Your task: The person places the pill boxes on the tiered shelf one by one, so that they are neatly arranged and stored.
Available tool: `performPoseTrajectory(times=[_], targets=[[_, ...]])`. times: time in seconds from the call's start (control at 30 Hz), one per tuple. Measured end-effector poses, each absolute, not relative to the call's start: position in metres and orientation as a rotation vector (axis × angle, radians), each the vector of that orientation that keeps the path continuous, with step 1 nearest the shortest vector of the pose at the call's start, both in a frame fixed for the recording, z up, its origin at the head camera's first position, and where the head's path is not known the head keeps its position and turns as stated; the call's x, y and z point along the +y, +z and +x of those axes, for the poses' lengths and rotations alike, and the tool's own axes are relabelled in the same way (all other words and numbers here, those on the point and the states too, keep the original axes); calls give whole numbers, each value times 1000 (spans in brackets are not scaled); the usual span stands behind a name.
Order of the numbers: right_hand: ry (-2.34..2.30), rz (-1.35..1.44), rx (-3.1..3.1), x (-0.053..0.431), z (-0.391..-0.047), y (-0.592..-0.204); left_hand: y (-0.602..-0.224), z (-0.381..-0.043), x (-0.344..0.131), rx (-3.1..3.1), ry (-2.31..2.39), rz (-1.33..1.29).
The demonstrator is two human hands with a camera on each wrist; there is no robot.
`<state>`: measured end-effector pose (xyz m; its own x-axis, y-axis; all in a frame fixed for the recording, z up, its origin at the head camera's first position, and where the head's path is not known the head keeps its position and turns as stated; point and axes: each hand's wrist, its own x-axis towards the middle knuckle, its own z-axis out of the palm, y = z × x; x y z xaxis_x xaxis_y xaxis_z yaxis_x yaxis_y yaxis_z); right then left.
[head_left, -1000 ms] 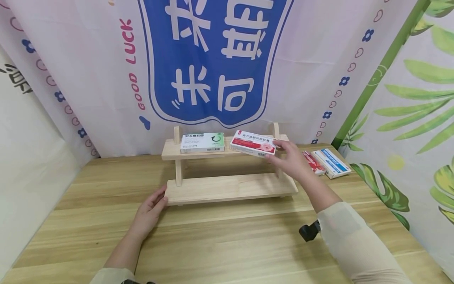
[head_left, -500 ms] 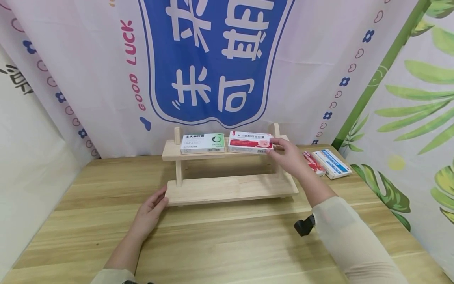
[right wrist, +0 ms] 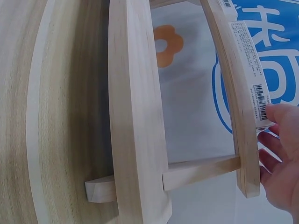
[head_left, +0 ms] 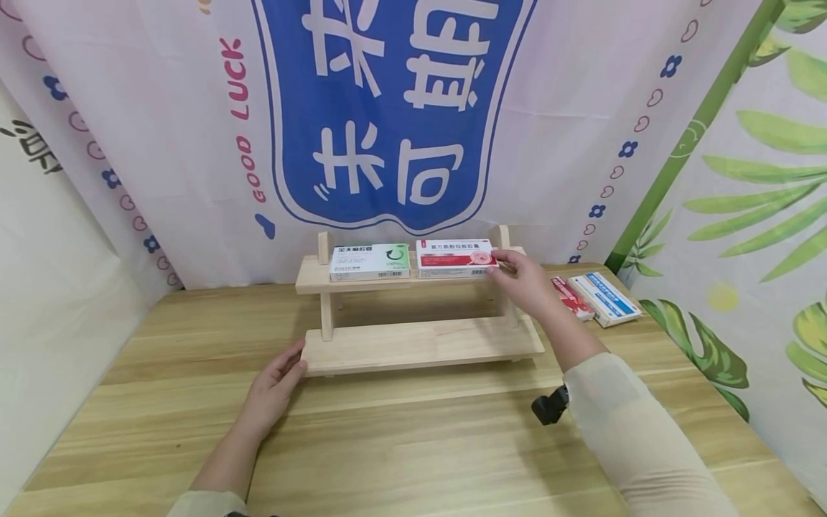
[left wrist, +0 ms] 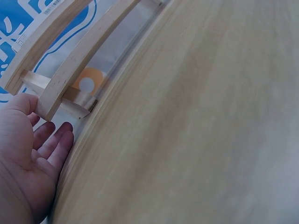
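Observation:
A two-tier wooden display rack (head_left: 420, 346) stands on the table. On its upper tier lie two medicine boxes side by side: a white and green one (head_left: 362, 264) at left and a red and white one (head_left: 452, 260) at right. My right hand (head_left: 528, 285) pinches the right end of the red and white box, thumb at its front face, which bears a barcode in the right wrist view. With thumb and fingers, my left hand (head_left: 273, 391) holds the left end of the lower tier. In the left wrist view its thumb touches the wooden end (left wrist: 49, 103).
Right of the rack, a red medicine box (head_left: 571, 298) and a blue and white one (head_left: 604, 297) lie on the wooden table (head_left: 413, 445), partly behind my right arm. A printed cloth (head_left: 543, 165) hangs close behind the rack.
The red and white box has shifted slightly left and straightened from a tilt, now lying level with the green one. My right hand followed it; my left hand stays at the rack.

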<state>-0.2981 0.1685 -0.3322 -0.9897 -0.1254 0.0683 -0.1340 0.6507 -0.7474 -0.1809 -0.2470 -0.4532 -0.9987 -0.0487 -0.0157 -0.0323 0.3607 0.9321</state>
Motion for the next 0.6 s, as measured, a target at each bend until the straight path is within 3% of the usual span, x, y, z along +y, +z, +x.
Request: performPoseTrajectory(times=[0.6], targets=[[1328,56,-2825,195,-288,-337,-453,-180,-247,-2589,-1769,78]])
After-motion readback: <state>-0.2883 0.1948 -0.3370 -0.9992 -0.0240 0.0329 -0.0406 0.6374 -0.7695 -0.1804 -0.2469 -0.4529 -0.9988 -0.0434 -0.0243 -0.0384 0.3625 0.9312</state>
